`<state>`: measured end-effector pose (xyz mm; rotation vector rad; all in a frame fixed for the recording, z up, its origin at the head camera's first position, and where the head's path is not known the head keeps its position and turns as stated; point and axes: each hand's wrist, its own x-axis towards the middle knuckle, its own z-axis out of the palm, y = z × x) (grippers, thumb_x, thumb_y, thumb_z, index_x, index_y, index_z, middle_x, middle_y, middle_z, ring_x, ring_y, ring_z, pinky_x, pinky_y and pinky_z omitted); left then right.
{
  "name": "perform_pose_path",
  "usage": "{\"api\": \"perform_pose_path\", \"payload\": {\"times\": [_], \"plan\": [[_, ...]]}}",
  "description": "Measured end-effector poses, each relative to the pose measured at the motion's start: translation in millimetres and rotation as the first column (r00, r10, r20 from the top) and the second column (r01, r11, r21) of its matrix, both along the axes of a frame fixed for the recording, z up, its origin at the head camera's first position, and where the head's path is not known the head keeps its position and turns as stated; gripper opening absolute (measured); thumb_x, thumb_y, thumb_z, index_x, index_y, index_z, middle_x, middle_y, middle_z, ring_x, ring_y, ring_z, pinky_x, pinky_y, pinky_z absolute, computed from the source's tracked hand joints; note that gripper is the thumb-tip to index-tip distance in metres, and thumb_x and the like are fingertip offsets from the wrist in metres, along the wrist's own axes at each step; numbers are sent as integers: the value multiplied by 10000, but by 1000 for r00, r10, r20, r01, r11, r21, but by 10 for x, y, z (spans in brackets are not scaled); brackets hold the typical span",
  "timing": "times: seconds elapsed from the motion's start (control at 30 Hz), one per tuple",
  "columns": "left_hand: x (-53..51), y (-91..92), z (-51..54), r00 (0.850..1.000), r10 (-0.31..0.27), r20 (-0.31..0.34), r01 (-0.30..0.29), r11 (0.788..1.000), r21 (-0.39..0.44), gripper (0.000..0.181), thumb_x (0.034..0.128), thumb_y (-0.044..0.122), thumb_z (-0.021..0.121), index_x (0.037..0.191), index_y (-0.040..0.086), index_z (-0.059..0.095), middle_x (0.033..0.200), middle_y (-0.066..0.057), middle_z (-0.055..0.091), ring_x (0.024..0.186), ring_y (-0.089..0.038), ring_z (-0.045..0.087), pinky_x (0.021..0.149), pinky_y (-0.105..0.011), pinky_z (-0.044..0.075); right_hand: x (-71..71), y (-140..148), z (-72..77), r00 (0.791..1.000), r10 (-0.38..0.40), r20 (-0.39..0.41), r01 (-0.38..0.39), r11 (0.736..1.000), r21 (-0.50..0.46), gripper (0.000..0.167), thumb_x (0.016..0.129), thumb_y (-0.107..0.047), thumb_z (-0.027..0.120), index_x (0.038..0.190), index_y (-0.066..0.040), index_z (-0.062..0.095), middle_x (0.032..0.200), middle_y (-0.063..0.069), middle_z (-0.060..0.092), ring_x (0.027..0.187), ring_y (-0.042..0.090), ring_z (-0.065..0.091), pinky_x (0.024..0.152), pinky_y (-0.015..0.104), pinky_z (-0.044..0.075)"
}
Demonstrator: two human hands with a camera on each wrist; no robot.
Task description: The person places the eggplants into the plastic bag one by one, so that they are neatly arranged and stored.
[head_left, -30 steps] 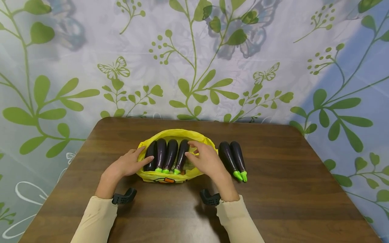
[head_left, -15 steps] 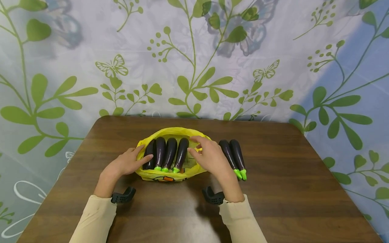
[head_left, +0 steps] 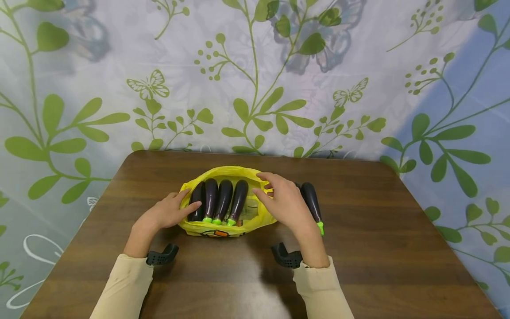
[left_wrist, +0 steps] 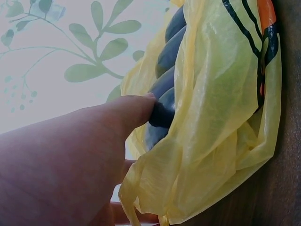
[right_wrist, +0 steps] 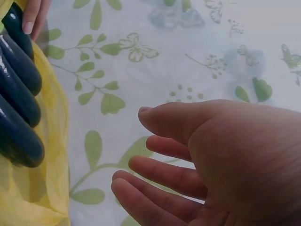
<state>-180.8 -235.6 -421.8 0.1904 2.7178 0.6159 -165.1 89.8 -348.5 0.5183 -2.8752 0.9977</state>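
Note:
A yellow plastic bag (head_left: 218,229) lies open on its side-to-side width, with several eggplants (head_left: 225,199) in a row inside it. My left hand (head_left: 169,212) is at the bag's left rim. Its thumb rests on the leftmost eggplant (left_wrist: 163,108), and the other fingers lie along the outside of the bag. Over the bag's right rim hovers my right hand (head_left: 284,199), thumb and fingers apart, with nothing between them. To the right of that hand, a second group of eggplants (head_left: 312,201) lies on the table, one mostly hidden behind the hand.
The brown wooden table (head_left: 382,248) ends at a patterned cloth backdrop (head_left: 255,79). Inside the bag, its bottom shows to the right of the eggplant row. A black wrist mount (head_left: 163,254) sits on each forearm.
My right hand has moved off the rightmost eggplant in the bag, sliding right over the rim and partly covering the eggplants outside. My left hand has stayed at the bag's left side.

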Motion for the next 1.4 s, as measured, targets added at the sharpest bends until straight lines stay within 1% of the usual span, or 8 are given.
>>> {"api": "perform_pose_path", "payload": {"times": [0.2,0.43,0.63,0.73,0.9,0.97,1.2,1.4], "plan": [[11,-13,3,1000,8,7,-8,1000,-5,934,1017,708,387,1644,41,205,1602,-403,230,1404,-636,335,1088,-754,327,19,25,60,1000,6,-18,-6,1000,-5,464,1003,-291,699,1438,-161,604,1405,59,642,1125,285,701,922,459,583],[6,-8,-2,1000,14,-1,-14,1000,-8,946,1009,722,385,1644,43,206,1603,-402,228,1405,-636,333,1085,-754,330,46,55,91,1000,-12,-16,12,1000,-15,448,1010,-299,688,1434,-176,608,1397,43,644,1123,240,696,910,439,594],[8,-9,-5,1000,17,1,-17,1000,-11,943,1012,717,386,1643,41,205,1603,-403,227,1406,-637,330,1086,-756,328,27,133,95,1000,-20,-21,19,1000,-15,475,1016,-331,673,1450,-156,593,1422,59,633,1191,298,666,950,475,571],[14,-5,7,1000,17,3,-17,1000,-10,933,1017,706,391,1643,40,205,1604,-402,226,1406,-636,332,1086,-755,330,13,190,102,999,-34,-24,34,999,0,484,1025,-361,653,1459,-158,585,1387,56,651,1151,295,660,944,485,548],[16,9,26,1000,12,5,-11,1000,-12,927,1020,698,398,1641,35,213,1599,-404,234,1403,-629,345,1084,-748,338,-17,292,89,998,-57,-12,57,998,-3,486,1030,-361,641,1472,-171,573,1356,59,659,1095,278,672,936,482,549],[11,10,27,1000,12,5,-12,1000,-13,931,1017,703,397,1642,38,212,1600,-403,233,1403,-629,345,1085,-748,337,-28,326,84,998,-64,-2,64,998,-10,491,1031,-360,640,1480,-175,564,1379,67,649,1116,298,681,950,494,553],[-18,-2,2,1000,12,2,-11,1000,-8,936,1016,706,393,1646,43,197,1611,-396,215,1411,-631,330,1091,-753,325,-57,421,69,996,-89,19,89,996,-31,496,1036,-350,635,1493,-178,548,1362,108,653,1159,344,671,978,518,544],[-2,18,-1,1000,11,4,-11,1000,2,936,1013,710,398,1643,42,214,1602,-399,235,1408,-625,343,1088,-748,334,-85,506,14,994,-105,37,106,994,-32,504,1041,-343,631,1505,-171,532,1433,110,617,1211,354,654,993,532,542]]}}
